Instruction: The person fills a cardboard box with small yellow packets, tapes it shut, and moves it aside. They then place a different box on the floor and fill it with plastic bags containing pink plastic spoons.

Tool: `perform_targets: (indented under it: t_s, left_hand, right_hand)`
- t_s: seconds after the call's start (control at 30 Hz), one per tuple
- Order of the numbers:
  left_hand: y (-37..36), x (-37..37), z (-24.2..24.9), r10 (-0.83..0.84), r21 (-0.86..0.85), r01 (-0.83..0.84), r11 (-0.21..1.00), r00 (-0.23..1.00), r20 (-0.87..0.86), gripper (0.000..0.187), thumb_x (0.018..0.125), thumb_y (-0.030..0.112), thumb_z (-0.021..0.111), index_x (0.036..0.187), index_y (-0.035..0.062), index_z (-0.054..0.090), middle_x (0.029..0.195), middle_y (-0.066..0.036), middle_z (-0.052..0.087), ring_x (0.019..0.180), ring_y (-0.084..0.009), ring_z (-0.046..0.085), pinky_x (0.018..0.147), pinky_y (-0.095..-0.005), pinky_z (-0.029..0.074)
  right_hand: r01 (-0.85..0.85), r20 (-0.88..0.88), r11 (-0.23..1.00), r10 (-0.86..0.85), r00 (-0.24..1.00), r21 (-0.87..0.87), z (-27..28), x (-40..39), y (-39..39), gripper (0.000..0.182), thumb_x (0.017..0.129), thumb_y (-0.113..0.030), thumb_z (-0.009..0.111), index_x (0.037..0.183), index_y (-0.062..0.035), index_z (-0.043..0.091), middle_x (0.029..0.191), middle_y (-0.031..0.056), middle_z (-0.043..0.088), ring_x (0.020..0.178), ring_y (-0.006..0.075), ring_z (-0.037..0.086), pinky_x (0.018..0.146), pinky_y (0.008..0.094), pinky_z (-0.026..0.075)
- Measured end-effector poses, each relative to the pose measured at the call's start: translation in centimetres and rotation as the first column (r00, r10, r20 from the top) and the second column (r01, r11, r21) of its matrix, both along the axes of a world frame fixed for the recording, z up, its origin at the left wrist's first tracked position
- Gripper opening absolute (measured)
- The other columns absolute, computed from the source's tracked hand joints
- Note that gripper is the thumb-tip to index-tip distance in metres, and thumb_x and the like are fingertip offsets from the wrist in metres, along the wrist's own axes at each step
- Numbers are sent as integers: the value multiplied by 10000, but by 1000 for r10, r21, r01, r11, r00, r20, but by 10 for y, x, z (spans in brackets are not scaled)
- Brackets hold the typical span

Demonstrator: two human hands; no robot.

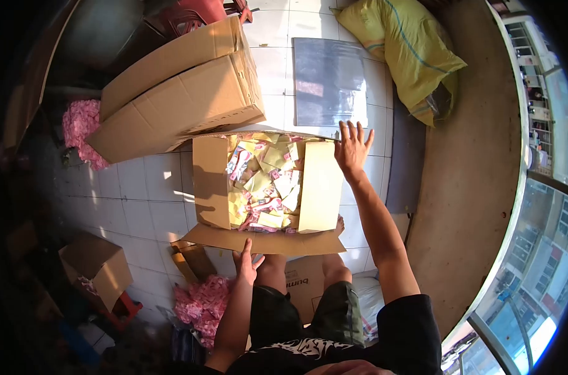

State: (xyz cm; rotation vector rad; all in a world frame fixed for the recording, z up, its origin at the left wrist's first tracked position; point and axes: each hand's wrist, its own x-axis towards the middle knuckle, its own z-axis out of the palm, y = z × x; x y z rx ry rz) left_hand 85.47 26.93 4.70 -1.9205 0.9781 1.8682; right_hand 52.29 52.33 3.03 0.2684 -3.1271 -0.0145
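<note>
An open cardboard box (265, 242) stands in front of my legs, its flaps folded outward. Inside lies a heap of small yellow and pink packets (265, 181), some with pinkish-white pieces showing. My left hand (248, 265) is at the near flap, index finger pointing up and thumb apart, holding nothing. At the far right corner of the box, my right hand (354, 150) has its fingers spread beside the right flap (318, 187). Whether its palm touches the cardboard is hard to tell.
Large cardboard boxes (177, 87) lean at the upper left. Pink bundles (202, 306) lie near my left leg. A dark flat sheet (329, 81) rests on the tiles, with a yellow sack (415, 50) beyond it. A smaller box (96, 265) is at left.
</note>
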Motion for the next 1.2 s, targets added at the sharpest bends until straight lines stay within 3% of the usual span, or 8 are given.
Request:
perform_targets:
  t_s: [0.07, 0.13, 0.37, 0.5, 0.83, 1.03, 1.13, 1.2]
  left_hand:
    - [29, 19, -43, 11, -21, -11, 1000, 1000, 6, 613, 838, 272, 691, 1314, 142, 328, 1274, -111, 462, 1147, -359, 493, 861, -522, 504]
    - [52, 33, -66, 19, -45, -19, 999, 1000, 8, 498, 844, 289, 683, 1235, 90, 447, 1225, -117, 488, 1104, -357, 520, 879, -494, 512]
    - [91, 46, -85, 1, -27, -1, 1000, 1000, -11, 124, 922, 40, 480, 1021, 11, 549, 995, -120, 612, 919, -260, 628, 892, -432, 531]
    - [98, 48, -82, -80, -53, 78, 996, 996, -35, 111, 912, 40, 493, 1005, 14, 546, 994, -126, 613, 914, -260, 630, 876, -449, 536]
    - [165, 42, -79, -219, -3, 221, 975, 965, -147, 248, 869, 31, 496, 1115, 14, 487, 1070, -162, 578, 920, -314, 626, 831, -532, 535]
    - [218, 18, -51, -395, -50, 392, 918, 917, -59, 337, 852, 38, 514, 1176, -37, 460, 1098, -168, 553, 891, -313, 631, 688, -426, 607]
    - [233, -3, -21, -525, -117, 512, 851, 831, -182, 336, 847, 55, 529, 1154, -72, 476, 1130, -199, 551, 897, -309, 639, 646, -409, 614]
    - [250, -12, -20, -785, -202, 769, 607, 620, 0, 332, 844, 64, 536, 1135, -90, 494, 1106, -224, 572, 850, -300, 658, 614, -397, 614]
  right_hand:
    - [-116, 311, 993, 118, 943, -25, -7, -28, 0, 305, 837, -207, 618, 1126, -129, 565, 1054, 85, 644, 1060, 276, 589, 1008, 505, 348]
    - [-231, 468, 969, 166, 868, 83, -36, -30, 9, 142, 865, -170, 547, 867, -139, 685, 827, 65, 688, 816, 252, 681, 698, 386, 529]
    - [-418, 392, 908, 390, 833, -17, -48, 10, 43, 234, 887, -166, 473, 810, -123, 690, 784, 86, 688, 755, 244, 683, 631, 359, 538]
    - [-362, 394, 932, 323, 860, 27, -37, 12, 67, 214, 872, -150, 510, 782, -158, 704, 790, 46, 698, 785, 206, 685, 652, 333, 524]
    - [-302, 416, 953, 261, 871, 33, -19, 53, 200, 115, 797, -78, 539, 762, -59, 646, 708, 147, 658, 676, 312, 663, 597, 408, 528]
    - [-160, 391, 986, 132, 911, 40, 26, 118, 312, 100, 796, -130, 549, 764, -58, 612, 684, 146, 644, 627, 315, 646, 584, 407, 521]
    - [-45, 289, 999, 42, 956, 4, 53, 174, 355, 65, 807, -118, 559, 792, -65, 594, 704, 117, 633, 620, 316, 626, 574, 409, 514]
    - [78, 286, 997, -77, 955, 6, 66, 209, 387, 77, 812, -141, 574, 790, -69, 589, 697, 130, 625, 616, 328, 618, 565, 414, 511]
